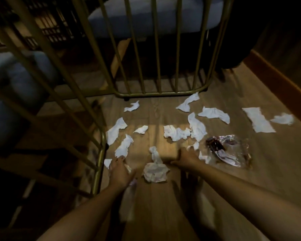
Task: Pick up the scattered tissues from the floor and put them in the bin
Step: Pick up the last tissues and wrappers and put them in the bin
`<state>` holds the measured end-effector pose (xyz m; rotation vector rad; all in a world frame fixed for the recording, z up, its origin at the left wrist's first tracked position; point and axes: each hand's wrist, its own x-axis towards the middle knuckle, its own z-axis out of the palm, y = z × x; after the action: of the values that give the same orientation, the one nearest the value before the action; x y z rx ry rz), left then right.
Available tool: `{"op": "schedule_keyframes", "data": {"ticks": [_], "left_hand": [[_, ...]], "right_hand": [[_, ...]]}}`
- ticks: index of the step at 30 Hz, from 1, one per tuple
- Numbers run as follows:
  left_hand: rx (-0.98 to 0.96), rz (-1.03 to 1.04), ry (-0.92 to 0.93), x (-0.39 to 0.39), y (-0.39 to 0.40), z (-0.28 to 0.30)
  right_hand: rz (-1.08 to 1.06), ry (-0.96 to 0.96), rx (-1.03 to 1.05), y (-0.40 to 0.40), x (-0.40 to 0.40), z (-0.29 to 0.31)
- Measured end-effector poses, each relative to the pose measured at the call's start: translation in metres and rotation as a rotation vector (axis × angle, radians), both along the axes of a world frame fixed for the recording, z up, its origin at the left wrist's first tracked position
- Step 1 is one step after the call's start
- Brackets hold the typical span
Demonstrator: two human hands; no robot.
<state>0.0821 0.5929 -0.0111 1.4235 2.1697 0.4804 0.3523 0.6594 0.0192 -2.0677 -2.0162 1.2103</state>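
Note:
Several white tissues lie scattered on the wooden floor (163, 202). A crumpled tissue ball (155, 172) sits between my two hands. My left hand (121, 171) reaches down beside a torn strip (123, 146), with a bit of tissue showing under its fingers. My right hand (186, 157) hovers low over the floor, fingers apart, next to small scraps (204, 157). More tissues lie farther out, such as a long piece (258, 120) at the right and a wrinkled one (176, 133) in the middle. No bin is in view.
A gold metal chair frame (156, 93) stands at the far edge of the tissues, and another (99, 162) rises at my left hand. A clear plastic wrapper with dark contents (228, 150) lies right of my right hand. A wooden skirting (276, 73) runs along the right.

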Motion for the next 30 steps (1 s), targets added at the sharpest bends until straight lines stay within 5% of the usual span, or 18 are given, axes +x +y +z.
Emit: {"op": "schedule_keyframes", "data": {"ticks": [7, 14, 19, 23, 30], "left_hand": [[0.057, 0.031, -0.01, 0.003, -0.01, -0.04], [0.204, -0.041, 0.044, -0.019, 0.025, -0.048], [0.159, -0.137, 0.11, -0.015, 0.042, -0.048], [0.279, -0.14, 0.069, -0.017, 0.028, -0.058], [0.369, -0.058, 0.003, -0.018, -0.005, -0.055]], "right_hand": [[-0.243, -0.119, 0.304, -0.021, -0.01, -0.047], [-0.186, 0.351, 0.447, -0.038, -0.06, -0.054], [0.227, 0.049, 0.634, -0.038, -0.079, -0.07], [0.183, -0.058, 0.704, -0.048, -0.077, -0.086], [0.023, 0.375, 0.514, -0.062, -0.072, -0.087]]}}
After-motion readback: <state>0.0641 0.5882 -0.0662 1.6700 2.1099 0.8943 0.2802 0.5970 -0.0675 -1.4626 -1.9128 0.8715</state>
